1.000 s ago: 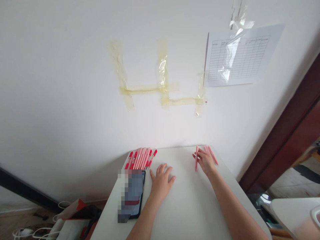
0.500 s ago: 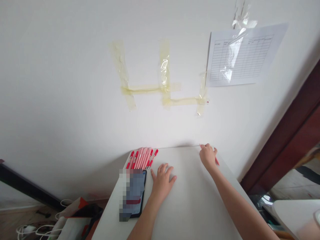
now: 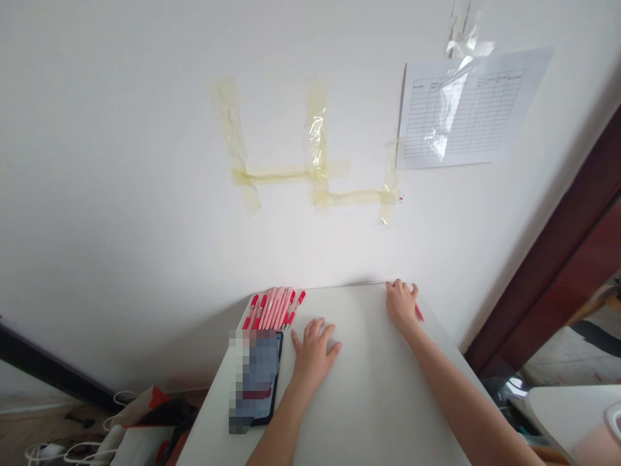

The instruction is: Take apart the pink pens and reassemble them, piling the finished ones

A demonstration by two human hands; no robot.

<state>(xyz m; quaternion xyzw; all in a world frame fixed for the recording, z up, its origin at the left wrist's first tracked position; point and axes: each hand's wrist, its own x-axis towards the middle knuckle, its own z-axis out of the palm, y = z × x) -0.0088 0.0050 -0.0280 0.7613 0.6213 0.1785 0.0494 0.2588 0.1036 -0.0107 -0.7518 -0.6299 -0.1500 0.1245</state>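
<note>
My left hand point(image 3: 314, 349) lies on the white tabletop point(image 3: 369, 388) with its fingers spread and holds nothing. Just beyond it to the left is a row of pink and red pens point(image 3: 276, 309), set side by side near the wall. A phone point(image 3: 264, 378), partly blurred out, lies left of my left wrist. At the far right corner, my right hand point(image 3: 402, 305) is closed around a pink-red pen point(image 3: 420, 313). Only one end of that pen shows past the hand; the fingers hide most of the rest.
The table's back edge meets a white wall point(image 3: 145, 162) bearing yellowed tape strips point(image 3: 317, 129) and a taped-up printed sheet point(image 3: 466, 116). A dark red frame point(image 3: 548, 259) stands at right. Bags and white cords point(image 3: 72, 450) are on the floor at lower left.
The view has shifted very slightly. The pink tip seen at the far side of my right hand no longer shows clearly. My left hand stays in place.
</note>
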